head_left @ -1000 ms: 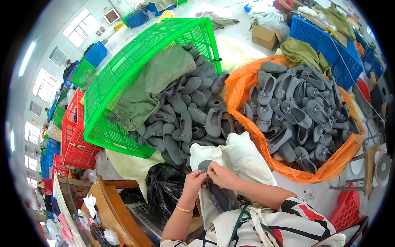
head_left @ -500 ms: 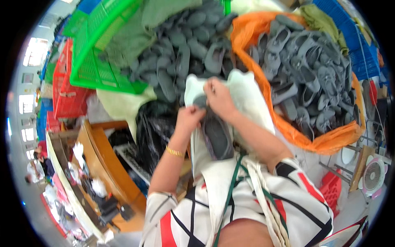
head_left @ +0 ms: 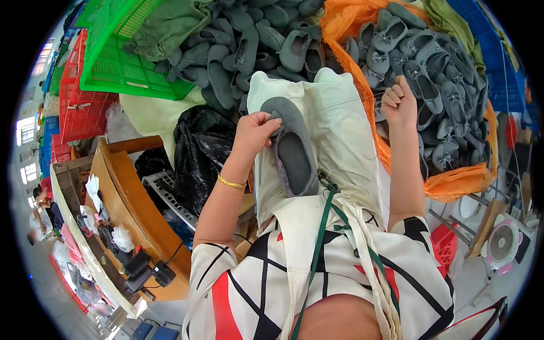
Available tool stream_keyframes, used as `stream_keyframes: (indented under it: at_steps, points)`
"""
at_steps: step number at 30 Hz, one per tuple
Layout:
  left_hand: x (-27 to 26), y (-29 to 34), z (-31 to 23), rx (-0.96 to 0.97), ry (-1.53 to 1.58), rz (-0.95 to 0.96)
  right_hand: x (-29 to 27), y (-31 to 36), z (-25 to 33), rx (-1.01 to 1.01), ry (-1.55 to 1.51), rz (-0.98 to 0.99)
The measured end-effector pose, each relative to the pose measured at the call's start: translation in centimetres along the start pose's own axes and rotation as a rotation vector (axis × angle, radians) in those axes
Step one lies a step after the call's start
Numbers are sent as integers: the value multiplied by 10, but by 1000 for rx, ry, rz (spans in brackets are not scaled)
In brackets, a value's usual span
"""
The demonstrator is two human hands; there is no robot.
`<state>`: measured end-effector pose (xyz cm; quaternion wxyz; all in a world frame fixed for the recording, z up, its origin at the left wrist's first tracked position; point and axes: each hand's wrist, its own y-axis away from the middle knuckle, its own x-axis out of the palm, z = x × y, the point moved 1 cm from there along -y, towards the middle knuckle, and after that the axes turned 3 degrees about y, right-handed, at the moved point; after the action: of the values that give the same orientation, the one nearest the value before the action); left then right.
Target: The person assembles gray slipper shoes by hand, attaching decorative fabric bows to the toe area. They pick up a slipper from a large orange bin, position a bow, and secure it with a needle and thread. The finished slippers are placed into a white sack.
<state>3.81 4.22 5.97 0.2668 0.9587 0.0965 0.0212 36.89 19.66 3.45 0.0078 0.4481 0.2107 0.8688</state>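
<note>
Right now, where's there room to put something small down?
The white lap cloth looks bare between the held grey shoe and the orange bag, below the thread. Crowded: inside that bag, packed with shoes, and the shoe heap by the green crate.

A green slatted crate (head_left: 133, 71) stands at upper left, grey-green cloth (head_left: 164, 34) lying inside it. A red crate (head_left: 85, 113) adjoins on its left. Below, a black plastic bag (head_left: 201, 161) sits right of a brown wooden desk (head_left: 136, 209), which bears a crumpled clear bag (head_left: 122, 238) and a black adapter (head_left: 163, 273). At right: an orange sack (head_left: 459, 184), olive cloth (head_left: 453, 22), a blue crate (head_left: 498, 73), a red basket (head_left: 445, 246) and a white fan (head_left: 502, 242) beside a wooden board (head_left: 486, 224).
</note>
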Motion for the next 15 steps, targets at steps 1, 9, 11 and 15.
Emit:
stream_keyframes:
  at_steps: [1,9,11,15]
  points:
    - [0,0,1,6,1,2,-2,1,-4,-31,56,5]
    - [-1,3,7,185,-179,-72,54,47,-106,-519,1492,592]
    - [6,12,0,442,-460,-215,56,47,-118,-561,1643,713]
    - [23,35,-19,943,-1132,-335,55,39,-132,-534,1789,720]
